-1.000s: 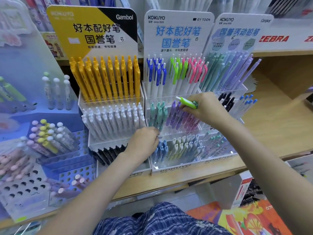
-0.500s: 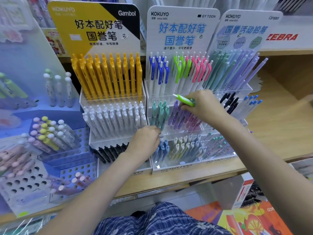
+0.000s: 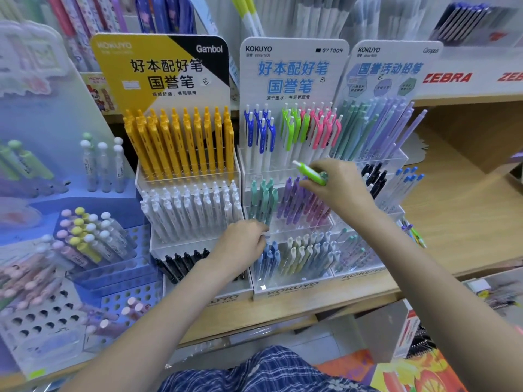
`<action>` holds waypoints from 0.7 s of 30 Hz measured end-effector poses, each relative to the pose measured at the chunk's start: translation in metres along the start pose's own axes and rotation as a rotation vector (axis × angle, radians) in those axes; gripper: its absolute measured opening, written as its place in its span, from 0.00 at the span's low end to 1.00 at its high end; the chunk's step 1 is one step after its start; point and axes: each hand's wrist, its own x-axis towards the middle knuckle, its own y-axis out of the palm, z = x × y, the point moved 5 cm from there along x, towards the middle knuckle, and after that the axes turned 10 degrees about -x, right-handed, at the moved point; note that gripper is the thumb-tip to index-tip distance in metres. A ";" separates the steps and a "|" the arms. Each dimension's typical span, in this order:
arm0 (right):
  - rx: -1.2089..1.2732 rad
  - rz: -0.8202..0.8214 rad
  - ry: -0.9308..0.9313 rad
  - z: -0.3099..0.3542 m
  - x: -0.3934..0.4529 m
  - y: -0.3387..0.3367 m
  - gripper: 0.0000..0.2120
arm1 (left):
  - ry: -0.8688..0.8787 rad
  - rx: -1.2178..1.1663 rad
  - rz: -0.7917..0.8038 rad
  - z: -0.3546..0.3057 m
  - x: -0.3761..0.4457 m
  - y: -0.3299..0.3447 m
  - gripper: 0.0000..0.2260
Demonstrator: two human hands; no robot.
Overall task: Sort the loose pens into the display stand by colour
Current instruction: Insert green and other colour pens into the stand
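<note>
While the left hand (image 3: 240,244) rests w/ loosely curled fingers, holding nothing, on the front of the white Kokuyo display stand (image 3: 285,287) by its teal pens (image 3: 263,202), the right hand (image 3: 336,185) hovers over the stand's purple pens (image 3: 291,199). Right fingers pinch a lime-green pen (image 3: 310,172), tilted, white tip up-left, below the stand's top-row green pens (image 3: 293,128).

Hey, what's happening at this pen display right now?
A person is sorting pens into a tiered display stand. Their right hand holds a loose green pen above the purple pens in the middle tier; matching green pens stand in the top row. Their left hand rests by the teal pens.
</note>
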 end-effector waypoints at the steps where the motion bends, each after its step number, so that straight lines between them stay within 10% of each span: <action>1: 0.040 -0.007 0.005 0.000 -0.004 -0.006 0.10 | -0.009 -0.120 -0.039 -0.006 -0.001 -0.009 0.13; 7: -0.143 0.200 -0.178 0.024 -0.025 0.002 0.17 | -0.013 -0.940 -0.223 -0.043 -0.001 -0.065 0.05; 21: -0.141 -0.230 -0.210 0.007 -0.010 -0.060 0.29 | 0.063 -0.754 -0.486 -0.040 0.014 -0.131 0.04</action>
